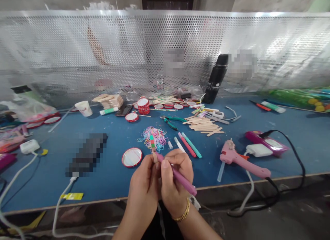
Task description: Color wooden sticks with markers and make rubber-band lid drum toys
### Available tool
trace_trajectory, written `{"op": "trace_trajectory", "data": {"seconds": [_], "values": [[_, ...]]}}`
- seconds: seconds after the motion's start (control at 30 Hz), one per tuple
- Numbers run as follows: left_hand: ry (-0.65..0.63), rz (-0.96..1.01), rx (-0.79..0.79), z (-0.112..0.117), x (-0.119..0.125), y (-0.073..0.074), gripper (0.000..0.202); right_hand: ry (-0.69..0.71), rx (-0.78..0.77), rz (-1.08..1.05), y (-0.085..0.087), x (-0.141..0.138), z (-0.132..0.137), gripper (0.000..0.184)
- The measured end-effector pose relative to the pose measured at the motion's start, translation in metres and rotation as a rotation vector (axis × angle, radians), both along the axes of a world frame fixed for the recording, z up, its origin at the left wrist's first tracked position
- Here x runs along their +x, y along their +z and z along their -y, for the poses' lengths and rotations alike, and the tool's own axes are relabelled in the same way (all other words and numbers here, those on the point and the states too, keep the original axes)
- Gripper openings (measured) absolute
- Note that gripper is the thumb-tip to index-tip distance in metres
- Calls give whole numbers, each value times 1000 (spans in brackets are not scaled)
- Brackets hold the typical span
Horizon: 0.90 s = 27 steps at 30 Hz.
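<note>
While the left hand [143, 180] pinches a wooden stick [152, 142] in front of the rubber bands [160, 136], the right hand [172, 191] grips a purple marker [185, 183] beside it; beneath the bands lies a blue counter [108, 186], behind them a mesh screen [129, 54].

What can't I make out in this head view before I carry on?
All in the head view:
- Lower end of the striped stick: hidden by the left hand.
- Lower part of the white marker: hidden by the right hand.
- Dark device: details lost to pixelation.
- Black bottle: small lettering too tiny.
- Green bag: cut off by the right edge.
</note>
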<state>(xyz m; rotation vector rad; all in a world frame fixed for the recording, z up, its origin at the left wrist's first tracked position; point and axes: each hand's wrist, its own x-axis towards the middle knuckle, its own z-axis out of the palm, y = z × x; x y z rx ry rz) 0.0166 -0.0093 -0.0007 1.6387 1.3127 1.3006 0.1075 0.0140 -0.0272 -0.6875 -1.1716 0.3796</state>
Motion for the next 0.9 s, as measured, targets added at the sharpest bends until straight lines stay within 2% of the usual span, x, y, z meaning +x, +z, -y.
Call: {"op": "trace_trajectory", "data": {"seconds": [0.2, 0.47, 0.63, 0.8, 0.9], "values": [[9, -1, -23, 2, 0, 1, 29, -68, -33, -15, 0, -1, 0, 9], [-11, -12, -17, 1, 2, 1, 28, -1, -3, 23, -2, 1, 0, 7], [-10, -44, 5, 2, 1, 0, 23, -43, 7, 31, -1, 0, -2, 8], [5, -47, 3, 2, 0, 1, 28, -121, -29, -4, 1, -2, -1, 8], [3, -40, -8, 2, 1, 2, 29, -94, -25, -23, 0, -2, 0, 7]]}}
